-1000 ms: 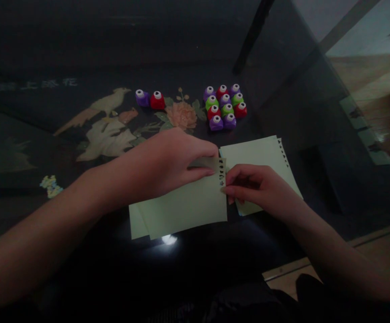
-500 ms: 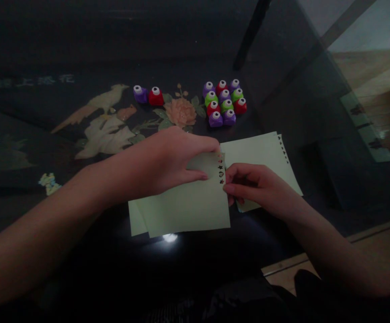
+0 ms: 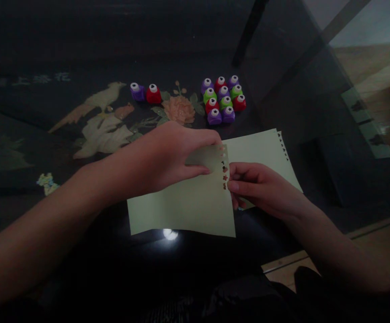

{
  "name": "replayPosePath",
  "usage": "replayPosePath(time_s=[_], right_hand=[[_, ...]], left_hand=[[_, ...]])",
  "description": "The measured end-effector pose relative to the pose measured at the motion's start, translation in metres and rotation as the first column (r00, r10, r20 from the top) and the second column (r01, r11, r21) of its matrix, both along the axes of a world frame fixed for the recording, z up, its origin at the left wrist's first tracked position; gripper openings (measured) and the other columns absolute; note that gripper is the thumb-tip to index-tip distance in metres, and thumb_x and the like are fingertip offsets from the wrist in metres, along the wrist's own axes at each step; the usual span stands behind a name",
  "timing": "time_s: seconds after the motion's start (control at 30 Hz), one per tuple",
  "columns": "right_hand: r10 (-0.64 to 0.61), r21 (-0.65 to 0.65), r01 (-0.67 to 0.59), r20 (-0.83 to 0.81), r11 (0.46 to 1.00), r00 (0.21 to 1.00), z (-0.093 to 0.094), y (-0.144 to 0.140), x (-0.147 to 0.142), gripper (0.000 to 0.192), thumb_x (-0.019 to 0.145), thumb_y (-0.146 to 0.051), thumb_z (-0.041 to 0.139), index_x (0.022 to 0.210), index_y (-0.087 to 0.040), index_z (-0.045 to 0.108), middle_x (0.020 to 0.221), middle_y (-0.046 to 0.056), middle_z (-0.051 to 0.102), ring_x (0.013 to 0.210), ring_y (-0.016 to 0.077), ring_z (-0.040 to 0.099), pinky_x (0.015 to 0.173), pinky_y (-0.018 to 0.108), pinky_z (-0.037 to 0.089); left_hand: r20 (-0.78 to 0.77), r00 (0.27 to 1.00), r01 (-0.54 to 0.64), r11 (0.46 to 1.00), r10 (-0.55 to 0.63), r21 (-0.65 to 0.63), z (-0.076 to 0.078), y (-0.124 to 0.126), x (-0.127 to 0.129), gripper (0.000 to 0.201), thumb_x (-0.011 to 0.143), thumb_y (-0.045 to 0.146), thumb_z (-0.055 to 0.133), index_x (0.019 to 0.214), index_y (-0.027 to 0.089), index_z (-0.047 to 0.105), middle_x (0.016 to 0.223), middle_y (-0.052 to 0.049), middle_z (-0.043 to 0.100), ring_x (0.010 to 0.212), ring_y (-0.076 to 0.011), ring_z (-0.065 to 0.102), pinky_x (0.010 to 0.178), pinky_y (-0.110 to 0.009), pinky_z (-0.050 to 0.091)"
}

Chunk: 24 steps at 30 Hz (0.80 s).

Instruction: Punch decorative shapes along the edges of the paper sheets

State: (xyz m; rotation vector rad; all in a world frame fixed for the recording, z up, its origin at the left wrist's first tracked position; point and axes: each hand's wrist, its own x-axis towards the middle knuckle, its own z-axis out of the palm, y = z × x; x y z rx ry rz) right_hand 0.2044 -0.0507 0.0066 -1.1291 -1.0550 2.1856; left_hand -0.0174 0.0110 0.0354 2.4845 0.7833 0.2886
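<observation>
My left hand (image 3: 168,154) pinches the upper right corner of a pale green paper sheet (image 3: 181,211) and lifts that corner off the dark table. A column of small shaped holes (image 3: 224,168) runs down the sheet's right edge. My right hand (image 3: 265,188) is curled tight against that punched edge. Its fingers are closed around something small that the palm hides. Under and behind the right hand lies a second stack of green sheets (image 3: 258,146) with a row of holes along its right side.
A cluster of several small purple, green and red punches (image 3: 222,99) stands behind the paper, and two more (image 3: 144,93) sit to the left. The glossy table (image 3: 316,179) shows a bird and flower picture (image 3: 179,110). Its front edge (image 3: 299,262) runs near my right forearm.
The held sheet has shifted a little right and down and now covers the sheet under it. The column of holes on its edge has grown longer. Both hands stayed at the edge.
</observation>
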Motion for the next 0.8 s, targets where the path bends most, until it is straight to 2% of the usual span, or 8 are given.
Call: replayPosePath(time_s=[0.07, 0.2, 0.27, 0.37, 0.43, 0.5, 0.63, 0.8], right_hand=[[-0.01, -0.046, 0.009, -0.019, 0.999, 1.0, 0.0, -0.001, -0.001, 0.02, 0.08, -0.031, 0.072, 0.08, -0.016, 0.06, 0.064, -0.004, 0.06, 0.053, 0.0057, 0.055, 0.048, 0.017, 0.04], [-0.06, -0.049, 0.058, -0.039, 0.997, 0.997, -0.003, -0.005, -0.006, 0.016, 0.08, -0.029, 0.071, 0.081, -0.017, 0.061, 0.064, -0.004, 0.06, 0.054, 0.0057, 0.055, 0.047, 0.016, 0.04], [-0.089, -0.031, 0.088, -0.043, 0.996, 0.995, -0.004, -0.008, -0.009, 0.014, 0.08, -0.027, 0.071, 0.08, -0.017, 0.061, 0.064, -0.004, 0.06, 0.054, 0.0056, 0.055, 0.049, 0.016, 0.041], [-0.122, -0.025, 0.121, -0.044, 0.992, 0.991, -0.006, -0.011, -0.013, 0.011, 0.08, -0.024, 0.071, 0.08, -0.016, 0.062, 0.064, -0.004, 0.061, 0.054, 0.0055, 0.054, 0.049, 0.017, 0.041], [-0.138, -0.021, 0.138, -0.04, 0.99, 0.99, -0.006, -0.013, -0.015, 0.011, 0.078, -0.023, 0.072, 0.08, -0.017, 0.063, 0.064, -0.004, 0.061, 0.053, 0.0056, 0.054, 0.049, 0.017, 0.041], [-0.148, -0.002, 0.148, -0.014, 0.989, 0.989, -0.006, -0.014, -0.016, 0.013, 0.077, -0.024, 0.073, 0.079, -0.017, 0.063, 0.063, -0.004, 0.061, 0.053, 0.006, 0.053, 0.049, 0.017, 0.041], [-0.143, 0.085, 0.138, 0.053, 0.987, 0.988, -0.003, -0.018, -0.017, 0.015, 0.076, -0.026, 0.074, 0.078, -0.018, 0.061, 0.063, -0.005, 0.059, 0.053, 0.0067, 0.053, 0.05, 0.019, 0.042], [-0.121, 0.19, 0.094, 0.134, 0.977, 0.984, 0.0, -0.019, -0.017, 0.015, 0.078, -0.028, 0.072, 0.075, -0.018, 0.061, 0.064, -0.004, 0.058, 0.054, 0.0074, 0.053, 0.05, 0.02, 0.043]], left_hand=[[-0.005, 1.0, -0.017, 0.999, 0.017, -0.03, -0.001, 0.0, 0.001, 0.024, 0.085, 0.025, 0.059, 0.108, 0.022, 0.059, 0.095, 0.0, 0.068, 0.088, -0.0193, 0.064, 0.074, -0.027, 0.041], [0.037, 0.988, -0.152, 0.988, 0.152, 0.003, 0.004, -0.007, 0.002, 0.057, 0.082, 0.032, 0.064, 0.135, 0.028, 0.043, 0.133, -0.006, 0.053, 0.121, -0.0275, 0.05, 0.092, -0.033, 0.041], [0.093, 0.968, -0.24, 0.967, 0.232, 0.083, 0.009, -0.016, 0.004, 0.051, 0.085, 0.031, 0.061, 0.133, 0.026, 0.044, 0.138, -0.008, 0.049, 0.128, -0.0285, 0.043, 0.096, -0.034, 0.039], [0.136, 0.953, -0.281, 0.958, 0.272, 0.056, 0.011, -0.035, 0.006, 0.02, 0.088, 0.025, 0.054, 0.108, 0.022, 0.058, 0.11, -0.006, 0.063, 0.102, -0.0205, 0.058, 0.084, -0.029, 0.044], [0.104, 0.953, -0.277, 0.957, 0.286, -0.088, 0.008, -0.048, 0.007, 0.006, 0.088, 0.022, 0.055, 0.089, 0.02, 0.06, 0.084, 0.0, 0.065, 0.074, -0.0136, 0.059, 0.068, -0.025, 0.045], [0.061, 0.946, -0.295, 0.923, 0.319, -0.247, 0.002, -0.058, 0.008, 0.009, 0.086, 0.022, 0.056, 0.078, 0.019, 0.059, 0.067, 0.004, 0.061, 0.058, -0.0097, 0.054, 0.057, -0.022, 0.041], [0.033, 0.929, -0.323, 0.852, 0.368, -0.412, -0.003, -0.069, 0.01, 0.011, 0.085, 0.023, 0.058, 0.075, 0.019, 0.061, 0.059, 0.006, 0.059, 0.051, -0.0076, 0.052, 0.05, -0.019, 0.037], [0.01, 0.929, -0.343, 0.87, 0.37, -0.356, -0.003, -0.072, 0.014, 0.008, 0.085, 0.024, 0.059, 0.08, 0.019, 0.063, 0.059, 0.006, 0.061, 0.051, -0.0082, 0.053, 0.051, -0.021, 0.036]])
